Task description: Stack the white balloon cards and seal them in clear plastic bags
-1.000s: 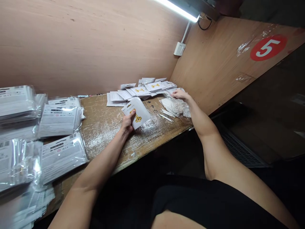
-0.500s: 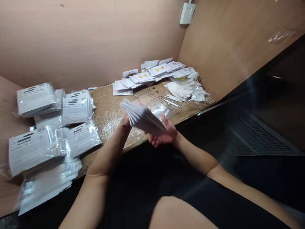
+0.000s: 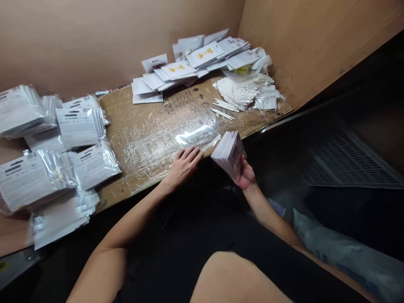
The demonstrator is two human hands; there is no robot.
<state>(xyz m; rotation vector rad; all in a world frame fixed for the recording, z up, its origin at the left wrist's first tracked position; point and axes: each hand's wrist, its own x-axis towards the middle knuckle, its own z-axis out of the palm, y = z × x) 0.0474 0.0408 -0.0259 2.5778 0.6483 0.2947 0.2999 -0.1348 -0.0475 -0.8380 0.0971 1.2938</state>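
My right hand [image 3: 244, 173] grips a stack of white cards [image 3: 229, 152] just off the table's front edge. My left hand [image 3: 184, 164] lies flat on the table edge, fingers stretched out and touching a clear plastic bag [image 3: 198, 137] that lies on the wooden table [image 3: 145, 139]. More white cards with gold pieces [image 3: 189, 63] are scattered at the back of the table.
Bagged packs with printed labels [image 3: 57, 143] pile up at the left. A heap of small white pieces and bags [image 3: 246, 90] lies at the back right, beside the wooden side wall [image 3: 303, 42]. A plastic sack [image 3: 344, 252] lies low at the right.
The card stack passed from my left hand into my right and moved right, off the table's edge. My left hand dropped flat onto the clear bag. The view tilted down.
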